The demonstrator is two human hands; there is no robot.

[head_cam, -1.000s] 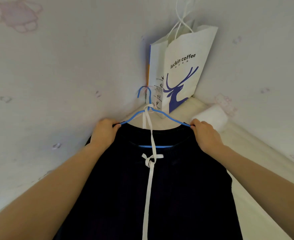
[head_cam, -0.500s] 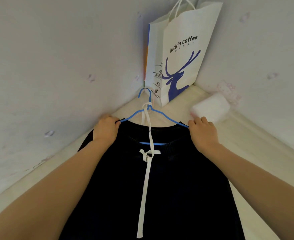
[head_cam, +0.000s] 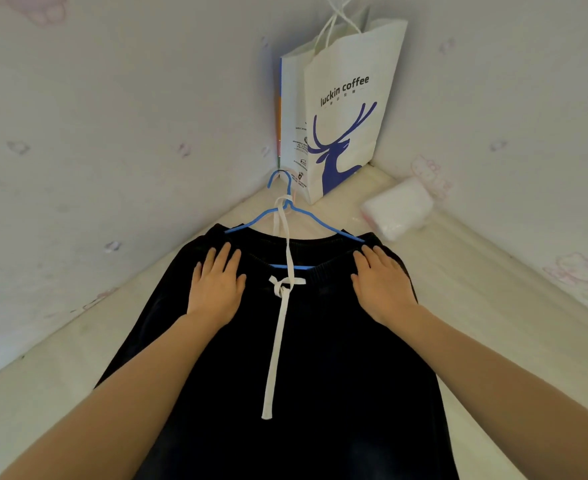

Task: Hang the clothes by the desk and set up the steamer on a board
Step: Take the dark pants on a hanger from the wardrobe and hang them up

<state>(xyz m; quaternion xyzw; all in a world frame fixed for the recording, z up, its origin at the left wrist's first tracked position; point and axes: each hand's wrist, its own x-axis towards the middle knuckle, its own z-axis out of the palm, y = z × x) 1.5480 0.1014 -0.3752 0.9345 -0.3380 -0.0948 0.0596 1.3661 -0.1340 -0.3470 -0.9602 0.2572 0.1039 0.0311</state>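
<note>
A dark navy garment [head_cam: 313, 358] with an elastic waistband lies flat on the pale surface [head_cam: 493, 323], threaded on a blue wire hanger [head_cam: 287, 211] whose hook points into the corner. A white drawstring [head_cam: 280, 327] is tied in a knot at the waistband, loops up over the hanger's neck and trails down the cloth. My left hand [head_cam: 216, 289] lies flat on the fabric left of the knot, fingers straight. My right hand [head_cam: 380, 287] presses flat on the right side just below the hanger's end. No steamer is in view.
A white paper bag [head_cam: 344, 109] with a blue deer print stands upright in the corner behind the hanger. A white plastic-wrapped pack [head_cam: 398, 209] lies against the right wall. Patterned walls close in on the left and right.
Both hands have let go of the hanger's ends and now lie flat on the cloth. The garment and hanger have come down to rest on the surface.
</note>
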